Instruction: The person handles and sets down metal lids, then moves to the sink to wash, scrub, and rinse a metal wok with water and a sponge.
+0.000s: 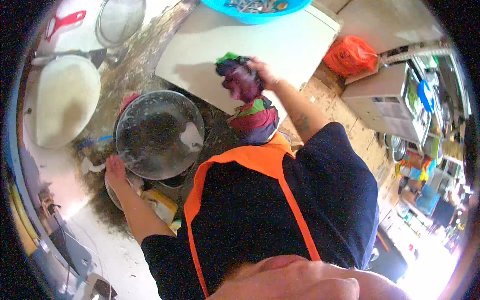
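My right hand (262, 72) is closed on a bunched dark cloth (242, 80) with purple and green parts, held above the white tabletop. Just below it is another cloth (255, 120), striped green, dark red and grey, near the orange apron. A large round pan (155, 132) with a shiny rim and dark wet-looking inside lies at the left; a pale patch shows at its right side. My left hand (116, 170) is at the pan's lower left edge, beside a white object (93, 166). Whether its fingers grip the rim cannot be made out.
A blue basin (257, 11) of utensils stands at the top of the white table (200, 42). At the left are a white oval board (67, 101), a sieve (120, 22) and a red-handled tool (67, 21). A red bag (351, 56) and a cabinet (382, 100) are at the right.
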`<state>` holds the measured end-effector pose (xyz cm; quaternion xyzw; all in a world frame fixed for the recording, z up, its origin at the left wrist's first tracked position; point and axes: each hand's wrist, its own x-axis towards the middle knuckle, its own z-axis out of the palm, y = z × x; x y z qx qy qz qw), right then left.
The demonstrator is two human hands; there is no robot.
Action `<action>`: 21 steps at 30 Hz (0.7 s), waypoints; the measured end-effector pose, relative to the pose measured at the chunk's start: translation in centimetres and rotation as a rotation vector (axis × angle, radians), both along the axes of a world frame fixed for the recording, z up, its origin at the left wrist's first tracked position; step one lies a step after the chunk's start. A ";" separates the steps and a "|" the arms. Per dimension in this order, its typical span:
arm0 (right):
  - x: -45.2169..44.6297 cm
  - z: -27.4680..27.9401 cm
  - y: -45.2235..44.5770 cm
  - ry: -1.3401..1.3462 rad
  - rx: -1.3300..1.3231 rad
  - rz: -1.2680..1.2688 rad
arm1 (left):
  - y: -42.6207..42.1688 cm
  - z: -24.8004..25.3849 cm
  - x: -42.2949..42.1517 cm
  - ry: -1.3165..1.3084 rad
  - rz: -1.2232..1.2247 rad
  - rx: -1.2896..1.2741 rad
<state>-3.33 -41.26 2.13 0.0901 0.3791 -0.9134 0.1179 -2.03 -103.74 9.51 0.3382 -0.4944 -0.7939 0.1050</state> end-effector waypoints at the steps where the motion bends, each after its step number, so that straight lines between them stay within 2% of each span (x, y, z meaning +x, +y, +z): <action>1: 0.3 -0.4 2.9 -0.051 0.221 -0.007 | 0.4 0.7 0.0 0.012 -0.022 -0.001; 2: 0.4 -0.3 5.2 -0.107 0.444 -0.008 | 0.1 0.5 0.3 -0.014 -0.054 0.034; 3: 0.8 -1.4 6.5 -0.106 0.444 -0.019 | 0.0 0.4 0.7 -0.045 -0.083 0.067; 5: 1.7 -5.6 7.8 0.373 1.896 -0.088 | 1.2 0.4 0.3 -0.089 -0.082 0.063; 6: 2.6 -6.3 6.6 0.329 1.790 -0.024 | 1.9 0.3 0.0 -0.130 -0.068 0.058; 7: 5.1 -5.0 4.4 0.396 2.053 -0.109 | 2.4 -0.1 -0.4 -0.126 -0.079 0.060; 8: 6.1 -4.8 2.7 0.359 1.956 -0.107 | 2.9 -0.6 -0.8 -0.136 -0.057 0.034; 9: 6.8 -5.0 1.5 0.421 1.882 0.007 | 3.4 -0.8 -1.3 -0.148 -0.033 0.005; 11: 8.0 -5.0 -0.7 0.713 1.840 0.188 | 4.5 -0.7 -2.2 -0.141 0.027 0.025; 12: 8.8 -4.2 -1.0 0.861 1.817 0.102 | 4.5 -0.9 -2.7 -0.135 0.094 0.049; 14: 7.5 -4.7 1.0 0.829 1.794 0.110 | 2.6 -1.2 -3.5 -0.080 0.107 0.076; 16: 4.5 -7.3 5.5 0.417 1.967 -0.058 | -1.7 -1.8 -3.8 -0.023 0.133 0.097; 17: 2.8 -7.2 9.8 0.279 2.072 -0.079 | -4.2 -2.2 -3.4 0.069 -0.049 0.102; 18: 1.4 -8.4 13.5 0.135 2.215 -0.372 | -5.6 -2.3 -2.5 0.159 -0.230 0.105; 19: -0.9 -11.4 18.7 -0.187 2.106 -0.546 | -4.5 -1.2 -1.4 0.151 -0.206 0.094; 20: -1.8 -8.9 21.4 -0.265 2.289 -0.566 | -1.9 0.4 -0.6 0.076 -0.078 -0.005; 21: -3.8 -8.4 23.9 -0.513 2.238 -0.585 | 0.0 1.3 0.0 -0.002 0.052 -0.102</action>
